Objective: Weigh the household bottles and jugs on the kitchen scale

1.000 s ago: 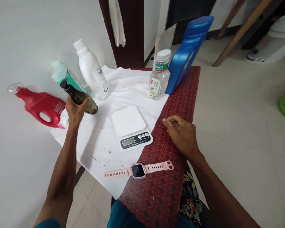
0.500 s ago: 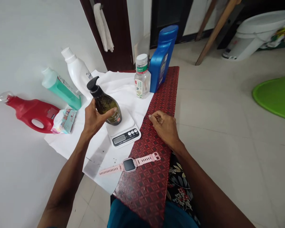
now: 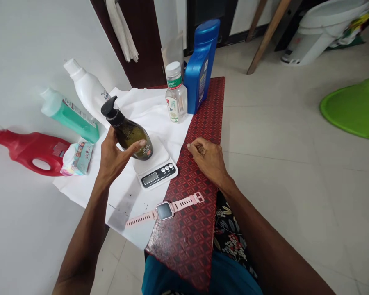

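Observation:
My left hand (image 3: 115,157) wraps round a dark green pump bottle (image 3: 131,137) with a black pump head, thumb across its front. The bottle stands on a white digital kitchen scale (image 3: 160,174), whose display and buttons face me. My right hand (image 3: 207,157) rests on the red patterned table edge to the right of the scale, its fingers curled in; whether anything is inside them is hidden. Below the scale lies a pink smartwatch (image 3: 165,210) with its strap spread out, half on the white cloth (image 3: 123,200) and half on the red tabletop (image 3: 184,233).
Along the wall stand a red detergent bottle (image 3: 33,149), a tissue pack (image 3: 80,157), a green liquid bottle (image 3: 72,116) and a white bottle (image 3: 90,90). At the back are a clear bottle (image 3: 176,98) and a blue jug (image 3: 200,69). A green stool (image 3: 353,106) is at right.
The view has shifted slightly, so everything appears a little further left and higher. My left hand stays on the pump bottle, and my right hand keeps its curled pose by the table edge.

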{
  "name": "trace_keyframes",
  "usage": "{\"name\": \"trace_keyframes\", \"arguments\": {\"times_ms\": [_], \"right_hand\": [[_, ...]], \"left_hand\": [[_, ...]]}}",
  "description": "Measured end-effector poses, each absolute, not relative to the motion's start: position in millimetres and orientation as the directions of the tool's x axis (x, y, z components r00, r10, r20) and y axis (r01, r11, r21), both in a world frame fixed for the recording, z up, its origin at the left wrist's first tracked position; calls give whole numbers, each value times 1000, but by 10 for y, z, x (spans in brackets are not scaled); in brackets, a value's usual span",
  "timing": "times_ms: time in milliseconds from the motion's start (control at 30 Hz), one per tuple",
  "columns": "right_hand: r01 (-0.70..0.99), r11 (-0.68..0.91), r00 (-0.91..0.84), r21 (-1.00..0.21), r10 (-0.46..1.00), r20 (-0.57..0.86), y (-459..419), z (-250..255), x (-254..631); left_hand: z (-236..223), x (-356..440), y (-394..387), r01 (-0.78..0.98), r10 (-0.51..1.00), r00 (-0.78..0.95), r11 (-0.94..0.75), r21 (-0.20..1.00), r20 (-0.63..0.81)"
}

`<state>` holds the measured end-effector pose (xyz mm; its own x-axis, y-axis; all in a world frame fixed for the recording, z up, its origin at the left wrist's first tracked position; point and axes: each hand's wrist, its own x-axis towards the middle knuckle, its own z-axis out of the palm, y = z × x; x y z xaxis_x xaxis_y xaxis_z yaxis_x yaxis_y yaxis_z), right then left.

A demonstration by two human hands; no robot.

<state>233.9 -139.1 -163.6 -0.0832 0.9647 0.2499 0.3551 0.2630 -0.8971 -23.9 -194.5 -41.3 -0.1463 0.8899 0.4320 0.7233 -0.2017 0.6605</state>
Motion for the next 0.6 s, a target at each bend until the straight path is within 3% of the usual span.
{"name": "trace_keyframes", "arguments": {"times_ms": [233,433,600], "right_hand": [[341,263,-81,-903,965,250,-1388,-1654,2348],[344,268,-84,-900,963,255,-1374,-1671,2355],[315,266,-94,-911,964,249,-1360,-1677,2358]], "left_hand": [[-338,-263,-2040,754,869,-179,-180,632,461],[-431,-151,-2034,749,901,-267,-30,662,342],[-396,-128,-1865,783,821,-376,33,621,430]]}}
